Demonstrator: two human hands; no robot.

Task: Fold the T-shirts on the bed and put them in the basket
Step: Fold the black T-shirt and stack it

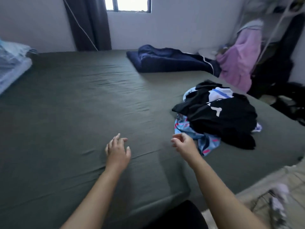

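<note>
A heap of unfolded T-shirts lies on the right side of the dark green bed: a black T-shirt with white marks on top, a light blue patterned one under it and a white one with blue stripes behind. My left hand hovers over the sheet with fingers spread, holding nothing. My right hand hangs with loosely curled fingers just left of the blue shirt's edge, empty. A wire basket shows blurred at the lower right beside the bed.
A navy blanket or garment lies at the bed's far right. Plastic-wrapped bedding sits at the far left. Purple and dark clothes hang on a rack right of the bed. A window and dark curtain are on the back wall.
</note>
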